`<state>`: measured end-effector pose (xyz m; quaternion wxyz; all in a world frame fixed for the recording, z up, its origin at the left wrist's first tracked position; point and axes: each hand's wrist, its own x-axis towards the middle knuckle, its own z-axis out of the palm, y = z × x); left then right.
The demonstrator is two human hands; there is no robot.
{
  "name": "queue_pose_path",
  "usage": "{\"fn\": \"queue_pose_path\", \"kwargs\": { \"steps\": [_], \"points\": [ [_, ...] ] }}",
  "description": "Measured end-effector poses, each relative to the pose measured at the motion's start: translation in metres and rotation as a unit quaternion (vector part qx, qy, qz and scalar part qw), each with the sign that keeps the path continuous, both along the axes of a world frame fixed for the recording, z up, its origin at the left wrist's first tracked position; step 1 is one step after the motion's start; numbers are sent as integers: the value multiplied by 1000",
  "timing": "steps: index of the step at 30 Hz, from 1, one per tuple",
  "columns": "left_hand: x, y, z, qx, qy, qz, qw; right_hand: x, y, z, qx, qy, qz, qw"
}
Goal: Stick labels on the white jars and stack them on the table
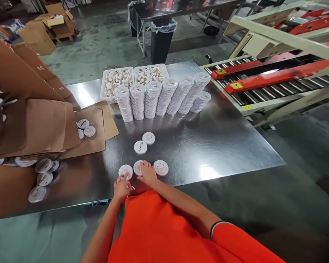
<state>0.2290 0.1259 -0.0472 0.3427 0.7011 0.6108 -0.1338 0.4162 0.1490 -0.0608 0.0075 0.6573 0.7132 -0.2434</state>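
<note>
Near the front edge of the steel table, three round white discs with printed faces lie in a row. My left hand point(122, 187) is at the left disc point(125, 170), its fingertips on the face and its other fingers curled. A tiny white piece point(132, 187) shows at its thumb; what it is I cannot make out. Over the middle disc point(137, 167) my right hand point(148, 173) lies with fingers stretched out, covering its right part. The right disc point(161, 167) sits beside that hand. Farther in, a disc with dark lettering point(140, 147) touches another disc point(148, 138).
Several leaning stacks of discs point(153, 98) stand before two white baskets point(103, 86) of small white-and-tan pieces. At left, an open cardboard carton point(46, 122) has loose discs point(44, 178) around it. A roller conveyor point(263, 84) meets the table's far right.
</note>
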Motion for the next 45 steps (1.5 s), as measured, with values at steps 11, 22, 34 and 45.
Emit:
{"fn": "queue_pose_path", "kwargs": {
  "steps": [11,22,34,45],
  "points": [
    [0,1,-2,-2,6,0,1000,3,6,11,-59,-52,-4,997],
    [-15,-11,-7,18,-7,-5,1000,8,-9,-27,26,-10,164,986],
    [-8,-11,5,34,4,-4,999,34,-17,-9,17,71,-50,996],
    [37,6,3,-28,-30,-93,995,95,-23,-24,-16,-38,-85,996]
  ]
}}
